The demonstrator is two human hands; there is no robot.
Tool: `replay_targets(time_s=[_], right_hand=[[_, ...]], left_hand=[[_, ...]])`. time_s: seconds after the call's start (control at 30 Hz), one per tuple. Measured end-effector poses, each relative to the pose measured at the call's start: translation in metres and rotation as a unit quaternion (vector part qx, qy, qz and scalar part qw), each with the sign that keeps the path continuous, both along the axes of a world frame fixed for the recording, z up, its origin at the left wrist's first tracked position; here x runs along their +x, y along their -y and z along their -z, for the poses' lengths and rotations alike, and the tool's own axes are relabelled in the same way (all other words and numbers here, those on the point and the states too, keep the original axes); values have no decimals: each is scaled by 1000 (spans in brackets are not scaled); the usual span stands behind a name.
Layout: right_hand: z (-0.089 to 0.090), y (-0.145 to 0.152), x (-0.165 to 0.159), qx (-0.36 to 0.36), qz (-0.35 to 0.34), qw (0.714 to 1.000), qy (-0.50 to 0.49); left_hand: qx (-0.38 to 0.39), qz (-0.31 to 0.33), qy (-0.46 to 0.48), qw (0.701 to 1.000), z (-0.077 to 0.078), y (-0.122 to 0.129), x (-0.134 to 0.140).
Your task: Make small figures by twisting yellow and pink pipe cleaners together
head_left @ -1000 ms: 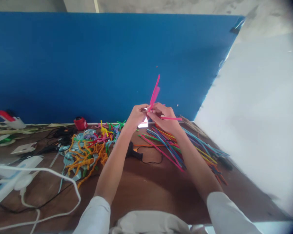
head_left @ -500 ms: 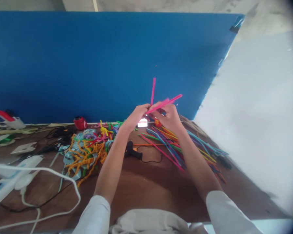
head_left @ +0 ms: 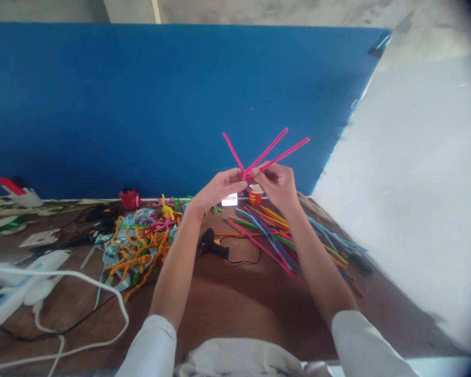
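Pink pipe cleaners [head_left: 265, 152] are held up in front of the blue board [head_left: 102, 104], above the brown table [head_left: 235, 298]. Three ends fan outward from one crossing point. The left hand [head_left: 220, 187] and the right hand [head_left: 277, 183] are both pinched tight on that crossing, fingertips meeting. The step in hand looks like twisting the stems together at the middle. Next, the pinch likely must stay firm while one stem winds around. Straight pipe cleaners [head_left: 282, 235] lie below the right arm, a tangled pile [head_left: 141, 246] near the left.
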State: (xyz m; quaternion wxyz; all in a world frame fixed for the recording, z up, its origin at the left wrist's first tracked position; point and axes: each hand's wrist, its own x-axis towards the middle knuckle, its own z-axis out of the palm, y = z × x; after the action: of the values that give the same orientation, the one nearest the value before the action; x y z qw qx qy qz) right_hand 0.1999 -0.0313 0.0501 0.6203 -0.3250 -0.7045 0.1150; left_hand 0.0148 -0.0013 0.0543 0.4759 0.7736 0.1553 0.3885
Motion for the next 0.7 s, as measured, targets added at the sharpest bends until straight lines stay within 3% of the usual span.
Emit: replay_targets(time_s=[0.2,0.37,0.53,0.7], right_hand=[[2,-4,-2,-41,-39,998,16],[2,-8,-2,-30,-22,999,-20],[5,-13,-3,-15,40,999,-12],[11,-19,-3,-77,24,997,-6]], left_hand=[[80,-81,-33,993,0,0,4],[82,-131,16,988,5,0,17],[46,-185,110,975,12,-4,31],[-53,-198,157,966,10,-6,34]])
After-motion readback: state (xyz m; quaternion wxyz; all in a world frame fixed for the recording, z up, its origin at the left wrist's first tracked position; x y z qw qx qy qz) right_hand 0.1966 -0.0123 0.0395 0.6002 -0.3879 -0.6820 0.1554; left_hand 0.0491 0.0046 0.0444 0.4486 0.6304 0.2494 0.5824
